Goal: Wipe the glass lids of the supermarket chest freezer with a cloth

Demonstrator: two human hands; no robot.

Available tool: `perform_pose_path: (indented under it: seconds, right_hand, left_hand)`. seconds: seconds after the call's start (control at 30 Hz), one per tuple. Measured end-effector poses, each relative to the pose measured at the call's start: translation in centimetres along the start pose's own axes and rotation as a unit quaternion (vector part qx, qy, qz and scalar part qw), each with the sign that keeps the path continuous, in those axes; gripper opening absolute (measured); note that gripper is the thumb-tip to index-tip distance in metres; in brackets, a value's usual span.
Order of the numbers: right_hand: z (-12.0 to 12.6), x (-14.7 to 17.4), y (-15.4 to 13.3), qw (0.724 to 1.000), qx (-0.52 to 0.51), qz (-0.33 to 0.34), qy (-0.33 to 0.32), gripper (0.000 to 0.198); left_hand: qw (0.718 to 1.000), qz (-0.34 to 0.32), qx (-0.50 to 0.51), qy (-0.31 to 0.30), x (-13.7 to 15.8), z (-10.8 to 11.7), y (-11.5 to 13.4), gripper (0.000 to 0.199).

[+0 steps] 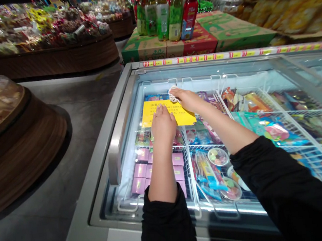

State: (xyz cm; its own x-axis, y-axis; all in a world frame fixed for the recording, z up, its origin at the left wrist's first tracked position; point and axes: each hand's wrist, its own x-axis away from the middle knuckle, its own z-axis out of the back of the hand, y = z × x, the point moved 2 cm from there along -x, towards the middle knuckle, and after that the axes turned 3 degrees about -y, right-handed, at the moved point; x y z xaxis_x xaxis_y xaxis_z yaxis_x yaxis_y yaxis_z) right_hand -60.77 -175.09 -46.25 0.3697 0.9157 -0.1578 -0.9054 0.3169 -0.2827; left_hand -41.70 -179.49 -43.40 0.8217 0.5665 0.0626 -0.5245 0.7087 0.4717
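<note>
Black sleeves (292,186); white cloth (172,95) clutched under curled right grip (188,99); left grip (163,124) flat over yellow sign (186,118).

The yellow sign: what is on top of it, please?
The left hand rests on the yellow sign. The right hand, holding a white cloth, covers its upper right part. Any writing beneath the hands is hidden.

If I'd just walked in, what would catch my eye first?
Probably the yellow notice on top of the chest freezer, with the left hand flat on it and the right hand holding a white cloth near its far edge. Next, perhaps the green and red bottles standing on boxes beyond the freezer.
</note>
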Motion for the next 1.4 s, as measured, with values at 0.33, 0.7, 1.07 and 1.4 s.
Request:
perform_pose_path:
  seconds: [0.33, 0.7, 1.07, 1.4]
  right_hand:
    - [-1.6, -3.3, -0.3, 0.999, -0.01, -0.031, 0.026, 0.06]
    - [-0.9, -1.8, -0.4, 0.999, 0.008, 0.039, -0.014, 0.059]
    - [-2.1, -6.2, -3.0, 0.999, 0.012, 0.032, -0.027, 0.063]
    - [-2.0, -6.2, -2.4, 1.0, 0.007, -0.006, -0.016, 0.06]
  left_hand:
    - [0.999, 0.029, -0.01, 0.014, 0.3, 0.7, -0.6, 0.054]
    - [0.995, 0.077, 0.016, 0.056, 0.0, 1.5, -2.3, 0.049]
    - [0.996, 0.071, 0.019, 0.059, -0.1, 1.2, -2.6, 0.048]
    - [0.996, 0.069, 0.009, 0.06, -0.2, 1.0, -2.5, 0.05]
